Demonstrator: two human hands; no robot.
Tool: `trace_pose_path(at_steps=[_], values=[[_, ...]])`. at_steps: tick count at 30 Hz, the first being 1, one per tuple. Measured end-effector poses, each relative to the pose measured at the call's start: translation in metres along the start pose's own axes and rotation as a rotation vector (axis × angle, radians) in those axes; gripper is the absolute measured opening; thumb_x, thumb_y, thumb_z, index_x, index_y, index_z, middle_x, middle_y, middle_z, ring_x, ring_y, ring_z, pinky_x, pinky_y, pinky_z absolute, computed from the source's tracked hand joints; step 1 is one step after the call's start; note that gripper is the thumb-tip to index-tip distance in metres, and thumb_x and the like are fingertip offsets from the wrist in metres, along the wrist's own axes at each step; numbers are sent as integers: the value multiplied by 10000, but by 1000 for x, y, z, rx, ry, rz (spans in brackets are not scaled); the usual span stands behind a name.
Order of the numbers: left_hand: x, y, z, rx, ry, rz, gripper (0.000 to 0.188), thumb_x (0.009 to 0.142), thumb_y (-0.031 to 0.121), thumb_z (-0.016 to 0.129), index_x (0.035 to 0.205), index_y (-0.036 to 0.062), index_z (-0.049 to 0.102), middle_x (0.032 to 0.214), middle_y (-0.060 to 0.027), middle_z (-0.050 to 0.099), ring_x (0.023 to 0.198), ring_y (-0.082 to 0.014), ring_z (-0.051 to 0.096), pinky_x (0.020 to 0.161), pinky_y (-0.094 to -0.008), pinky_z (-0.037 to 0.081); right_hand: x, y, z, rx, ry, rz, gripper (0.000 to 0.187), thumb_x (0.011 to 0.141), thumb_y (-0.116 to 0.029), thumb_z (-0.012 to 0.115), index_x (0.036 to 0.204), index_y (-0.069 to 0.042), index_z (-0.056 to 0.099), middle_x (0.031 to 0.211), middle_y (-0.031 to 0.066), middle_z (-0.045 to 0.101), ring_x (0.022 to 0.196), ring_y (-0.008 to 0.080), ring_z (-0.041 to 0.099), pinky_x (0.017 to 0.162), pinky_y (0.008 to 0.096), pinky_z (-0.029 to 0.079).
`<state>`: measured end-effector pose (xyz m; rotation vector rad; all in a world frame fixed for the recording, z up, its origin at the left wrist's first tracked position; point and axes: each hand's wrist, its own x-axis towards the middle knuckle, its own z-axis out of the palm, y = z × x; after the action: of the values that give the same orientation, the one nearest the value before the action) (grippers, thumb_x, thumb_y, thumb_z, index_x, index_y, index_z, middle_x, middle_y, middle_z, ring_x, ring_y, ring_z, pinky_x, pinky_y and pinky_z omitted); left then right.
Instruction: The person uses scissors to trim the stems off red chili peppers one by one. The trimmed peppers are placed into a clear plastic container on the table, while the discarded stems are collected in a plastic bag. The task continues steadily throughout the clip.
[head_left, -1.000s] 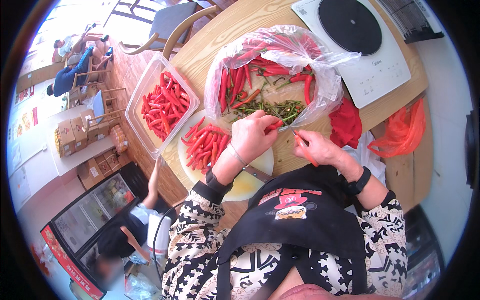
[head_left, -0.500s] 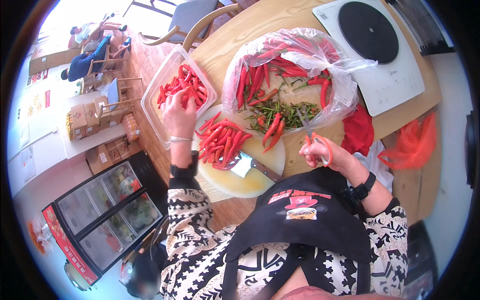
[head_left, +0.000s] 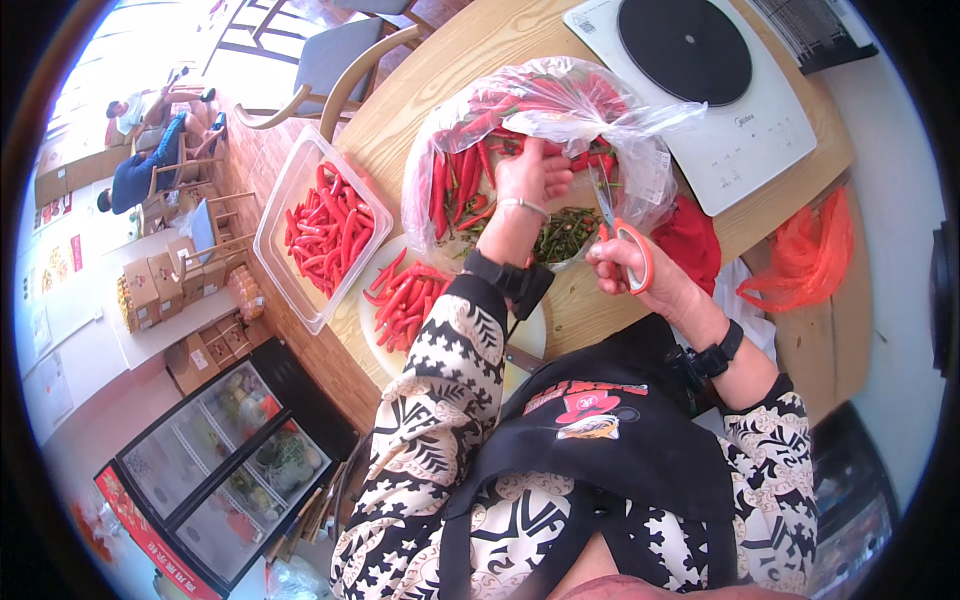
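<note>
Red chilies (head_left: 465,185) inside clear bag (head_left: 560,123) on desk (head_left: 450,75); left hand (head_left: 533,182) now above them, moved from tub (head_left: 274,225), grip apart, seemingly empty, so apparently no chili under cutting; right hand's (head_left: 662,285) grip clamped on scissors (head_left: 622,232).

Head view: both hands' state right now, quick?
Left hand: open, at the bag of peppers, no grip visible.
Right hand: closed, holding scissors by the handles.
</note>
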<state>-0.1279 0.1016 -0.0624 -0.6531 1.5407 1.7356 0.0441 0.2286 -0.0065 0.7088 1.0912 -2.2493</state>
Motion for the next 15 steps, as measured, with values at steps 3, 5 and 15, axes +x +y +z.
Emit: trace_pose_path(at_steps=[3,5,15], values=[[13,0,7,-63,147,27,402,938,411,625,917,10,651,754,-116,685,517,-175,611,418,-295,444,-4,11,2,-46,5,2,310,893,-373,631,913,-66,595,673,-7,538,595,92,549,521,228,343],[11,1,5,-84,203,3,355,932,385,637,891,33,645,730,-95,664,479,-158,562,402,-282,403,-6,18,5,-49,-11,17,303,888,-363,637,891,-63,595,663,-2,541,596,98,550,525,235,355],[-85,4,-66,-15,-290,176,267,1003,182,588,1202,6,564,824,-34,647,734,-106,601,655,-240,486,-5,26,5,-357,-77,72,254,882,-274,688,866,-33,609,684,11,561,599,103,539,565,260,430]])
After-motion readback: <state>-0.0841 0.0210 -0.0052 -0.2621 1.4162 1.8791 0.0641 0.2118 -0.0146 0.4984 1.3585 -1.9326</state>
